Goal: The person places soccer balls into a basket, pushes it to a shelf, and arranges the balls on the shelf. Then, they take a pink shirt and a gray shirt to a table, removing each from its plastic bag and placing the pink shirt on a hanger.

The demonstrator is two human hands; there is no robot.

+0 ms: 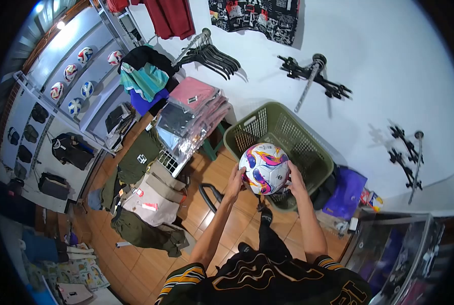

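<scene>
Between my two hands I hold a white soccer ball point(265, 169) with purple, pink and orange patches. My left hand point(234, 182) presses on its left side, and my right hand point(295, 179) on its right side. Part of each hand's fingers is hidden behind the ball. Below and beyond the ball stands an olive-green plastic laundry basket point(308, 152) with slatted walls; the ball overlaps its near left part from above.
Left of the basket, packaged clothes point(194, 109) are stacked on a rack. Jackets and bags point(153, 195) hang nearer me. Black hangers point(212, 58) hang on the wall. More balls point(70, 72) sit on shelves. A purple bag point(345, 190) lies right of the basket, near a glass case point(389, 254).
</scene>
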